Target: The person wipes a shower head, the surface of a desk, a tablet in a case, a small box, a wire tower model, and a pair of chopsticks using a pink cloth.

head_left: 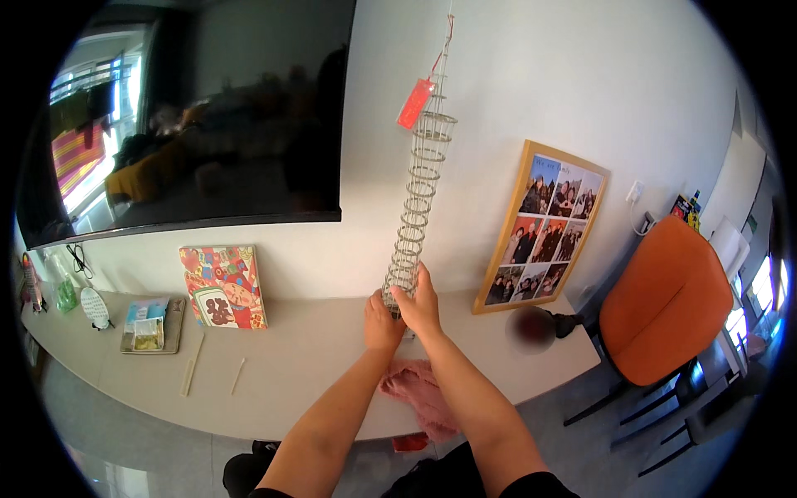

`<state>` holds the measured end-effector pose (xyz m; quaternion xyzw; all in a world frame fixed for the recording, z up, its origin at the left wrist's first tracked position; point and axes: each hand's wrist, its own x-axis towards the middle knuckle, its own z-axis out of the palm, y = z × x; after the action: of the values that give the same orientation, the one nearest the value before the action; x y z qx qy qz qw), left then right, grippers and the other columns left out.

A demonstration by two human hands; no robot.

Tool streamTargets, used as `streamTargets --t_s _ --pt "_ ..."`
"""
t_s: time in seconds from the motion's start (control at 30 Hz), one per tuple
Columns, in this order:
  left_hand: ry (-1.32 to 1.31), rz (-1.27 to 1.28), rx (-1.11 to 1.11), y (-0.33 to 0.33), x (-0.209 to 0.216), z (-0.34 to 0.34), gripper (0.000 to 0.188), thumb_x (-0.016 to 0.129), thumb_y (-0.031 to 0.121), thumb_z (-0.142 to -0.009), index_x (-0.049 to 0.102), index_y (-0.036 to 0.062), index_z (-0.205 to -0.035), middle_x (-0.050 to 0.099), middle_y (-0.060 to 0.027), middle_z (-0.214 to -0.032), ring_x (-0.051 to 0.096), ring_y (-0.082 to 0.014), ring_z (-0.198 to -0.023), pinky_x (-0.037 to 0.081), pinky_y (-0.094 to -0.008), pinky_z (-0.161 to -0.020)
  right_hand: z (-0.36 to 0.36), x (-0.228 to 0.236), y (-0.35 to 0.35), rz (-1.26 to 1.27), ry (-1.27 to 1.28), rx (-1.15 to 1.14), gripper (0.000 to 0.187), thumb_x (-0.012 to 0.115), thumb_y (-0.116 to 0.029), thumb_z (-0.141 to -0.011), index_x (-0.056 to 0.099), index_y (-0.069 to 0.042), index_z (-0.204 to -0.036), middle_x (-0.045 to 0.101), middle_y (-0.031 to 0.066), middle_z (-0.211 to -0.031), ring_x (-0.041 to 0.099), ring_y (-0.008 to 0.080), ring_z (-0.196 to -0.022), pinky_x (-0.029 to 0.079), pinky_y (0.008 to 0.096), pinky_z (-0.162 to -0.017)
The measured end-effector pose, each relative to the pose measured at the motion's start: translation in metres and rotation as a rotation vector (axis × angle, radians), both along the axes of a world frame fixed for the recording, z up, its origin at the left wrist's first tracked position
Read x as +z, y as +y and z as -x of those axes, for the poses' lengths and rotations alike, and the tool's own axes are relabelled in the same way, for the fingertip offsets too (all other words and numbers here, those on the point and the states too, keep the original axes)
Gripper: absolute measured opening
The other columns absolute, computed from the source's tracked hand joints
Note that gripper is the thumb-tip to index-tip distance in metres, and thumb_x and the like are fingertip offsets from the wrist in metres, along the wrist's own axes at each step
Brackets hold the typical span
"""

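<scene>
A tall, slim model tower (421, 187) of stacked wire rings rises in front of the wall, slightly tilted to the right and tapering to a thin spire. My left hand (383, 324) is closed around its lower part from the left. On the other side, my right hand (422, 302) grips the same section, thumb laid across the rings. The tower's base is mostly hidden behind my hands. From near the spire hangs a red tag (415, 104) on a cord. A crumpled pink cloth (415, 388) lies below my forearms at the table's front edge.
A white table (307, 365) runs along the wall under a television (207, 124). It bears a colourful picture box (222, 282), a tray (173, 339) with packets, two thin sticks, a photo frame (544, 228) and a dark round object (531, 329). An orange chair (668, 303) stands right.
</scene>
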<state>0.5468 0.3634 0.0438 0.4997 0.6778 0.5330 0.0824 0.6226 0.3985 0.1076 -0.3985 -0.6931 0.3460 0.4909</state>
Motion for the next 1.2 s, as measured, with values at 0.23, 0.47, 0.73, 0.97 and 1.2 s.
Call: streamTargets --t_s 0.23,0.47,0.73,0.97,1.2 --pt "0.018 -0.045 -0.048 -0.001 -0.014 0.006 0.086 0.081 0.020 -0.068 0.033 -0.0038 -0.135 0.044 -0.0261 -0.129 0.043 -0.0440 -0.119 0.041 -0.0464 -0.097 -0.015 -0.005 -0.026 -0.123 -0.078 -0.113 0.076 0.067 -0.023 -0.080 0.029 0.005 -0.139 0.042 0.0260 -0.137 0.042 0.0411 -0.126 0.035 0.0429 -0.105" --pt "-0.024 -0.175 0.019 -0.044 -0.013 0.011 0.092 0.083 0.028 -0.071 0.029 -0.0054 -0.138 0.037 -0.0232 -0.136 0.038 -0.0392 -0.126 0.034 -0.0447 -0.105 -0.121 -0.056 -0.135 -0.431 -0.798 0.136 0.045 0.064 -0.027 -0.079 0.058 -0.019 -0.122 0.058 0.0138 -0.123 0.051 0.0287 -0.119 0.036 0.0421 -0.099" --pt "-0.059 -0.176 -0.043 -0.101 -0.017 -0.010 0.067 0.073 0.015 -0.080 0.036 -0.0046 -0.133 0.044 -0.0219 -0.131 0.043 -0.0348 -0.123 0.034 -0.0424 -0.105 -0.306 -0.063 -0.131 -0.566 -0.822 -0.223 0.040 0.056 -0.018 -0.078 0.064 -0.023 -0.116 0.060 0.0041 -0.125 0.054 0.0241 -0.115 0.037 0.0406 -0.096" --pt "-0.071 -0.096 -0.430 -0.154 -0.028 -0.089 0.046 0.069 0.009 -0.079 0.050 -0.0002 -0.120 0.054 -0.0194 -0.121 0.051 -0.0363 -0.115 0.040 -0.0410 -0.099 -0.239 -0.063 -0.152 -0.555 -0.795 -0.030 0.039 0.057 -0.018 -0.078 0.065 -0.020 -0.116 0.060 0.0058 -0.123 0.054 0.0266 -0.111 0.038 0.0439 -0.097" --pt "0.170 -0.079 -0.504 -0.212 -0.043 -0.081 0.038 0.070 0.008 -0.077 0.055 0.0015 -0.112 0.057 -0.0171 -0.118 0.054 -0.0372 -0.112 0.043 -0.0438 -0.096 -0.366 -0.106 -0.102 -0.514 -0.664 -0.384 0.031 0.051 -0.017 -0.089 0.064 -0.003 -0.114 0.066 0.0142 -0.111 0.059 0.0331 -0.106 0.042 0.0403 -0.096"
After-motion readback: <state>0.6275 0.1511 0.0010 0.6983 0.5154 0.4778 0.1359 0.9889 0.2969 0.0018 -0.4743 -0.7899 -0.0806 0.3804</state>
